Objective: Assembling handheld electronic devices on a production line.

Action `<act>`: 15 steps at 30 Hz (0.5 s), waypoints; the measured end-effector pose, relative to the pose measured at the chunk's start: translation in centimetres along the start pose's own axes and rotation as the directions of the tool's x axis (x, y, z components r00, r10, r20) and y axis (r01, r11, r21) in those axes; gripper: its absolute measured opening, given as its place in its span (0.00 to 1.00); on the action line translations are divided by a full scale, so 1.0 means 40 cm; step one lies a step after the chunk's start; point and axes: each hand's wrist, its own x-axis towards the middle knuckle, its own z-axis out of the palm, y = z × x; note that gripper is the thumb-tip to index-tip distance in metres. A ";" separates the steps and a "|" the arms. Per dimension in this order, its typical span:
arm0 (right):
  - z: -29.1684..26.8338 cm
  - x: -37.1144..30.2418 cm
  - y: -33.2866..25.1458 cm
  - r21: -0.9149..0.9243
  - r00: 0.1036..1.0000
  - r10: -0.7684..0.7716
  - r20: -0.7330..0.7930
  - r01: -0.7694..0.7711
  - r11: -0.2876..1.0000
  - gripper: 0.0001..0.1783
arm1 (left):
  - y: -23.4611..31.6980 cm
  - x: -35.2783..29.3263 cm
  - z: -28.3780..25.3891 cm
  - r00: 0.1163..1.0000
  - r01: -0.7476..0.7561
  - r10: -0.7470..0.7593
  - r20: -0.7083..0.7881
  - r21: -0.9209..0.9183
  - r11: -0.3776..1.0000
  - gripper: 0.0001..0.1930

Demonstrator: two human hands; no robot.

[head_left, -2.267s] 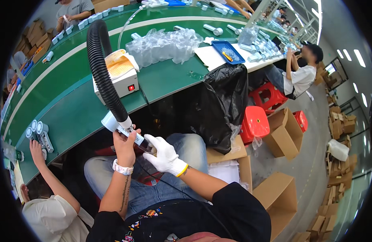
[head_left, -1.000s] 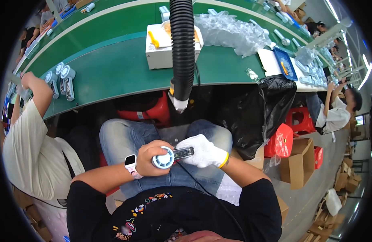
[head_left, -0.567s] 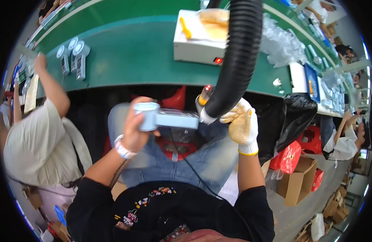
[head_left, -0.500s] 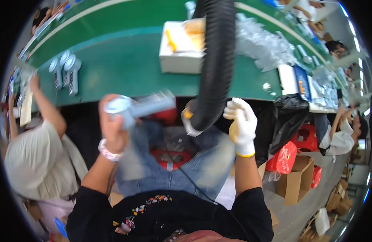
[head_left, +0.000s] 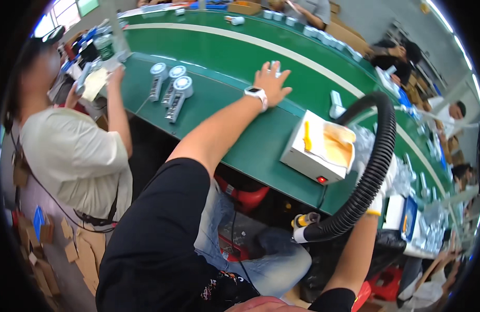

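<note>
My bare left hand [head_left: 272, 87], with a white watch on its wrist, reaches far out over the green belt. Its fingers are spread, and a small pale blue piece [head_left: 275, 68] shows between them, mostly hidden by the hand. My right hand [head_left: 389, 179] wears a white glove and is largely covered by a black corrugated hose [head_left: 383, 156]. It is close to a heap of clear plastic bags [head_left: 363, 143]; its fingers do not show. Left of my left arm, several grey-blue round-headed handheld devices [head_left: 181, 88] lie on the green bench [head_left: 219, 106].
A white box [head_left: 307, 161] with a lit red switch, carrying a cloth and a yellow tool, stands on the bench. The hose's nozzle end [head_left: 302, 231] hangs by the bench edge. A co-worker [head_left: 76, 151] sits at left. Another grey-blue device [head_left: 336, 105] lies on the belt.
My left hand has gone from near my lap, holding a grey-blue round-headed device, out to the belt, and its fingers have spread. My right hand has moved behind the hose. The view has turned.
</note>
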 end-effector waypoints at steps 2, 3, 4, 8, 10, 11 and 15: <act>-0.026 -0.028 0.001 0.264 0.981 0.095 0.169 -0.138 0.955 0.16 | 0.036 -0.085 -0.092 0.968 -0.064 0.007 -0.249 -0.221 0.973 0.26; -0.071 -0.052 -0.005 0.324 0.988 0.074 0.134 -0.115 0.939 0.14 | 0.079 -0.150 -0.175 0.973 -0.079 -0.024 -0.228 -0.432 0.898 0.23; -0.112 -0.086 -0.019 0.376 0.993 0.060 0.098 -0.093 0.922 0.13 | 0.126 -0.233 -0.265 0.978 -0.093 -0.046 -0.202 -0.628 0.773 0.19; -0.212 -0.272 -0.114 0.848 0.872 0.362 0.330 -0.442 0.293 0.12 | 0.311 -0.628 -0.408 0.931 0.328 -0.152 0.333 -0.943 -0.059 0.17; -0.213 -0.362 -0.204 0.938 0.960 0.147 0.239 -0.267 0.220 0.17 | 0.398 -0.702 -0.425 0.840 0.467 -0.162 0.517 -0.842 -0.269 0.19; -0.230 -0.375 -0.304 0.930 0.924 0.216 0.316 -0.347 0.122 0.20 | 0.435 -0.717 -0.421 0.736 0.485 -0.183 0.651 -0.697 -0.528 0.20; -0.121 -0.513 -0.544 0.845 0.800 0.272 0.535 -0.505 -0.176 0.29 | 0.477 -0.763 -0.416 0.529 0.325 -0.071 0.846 -0.279 -0.903 0.24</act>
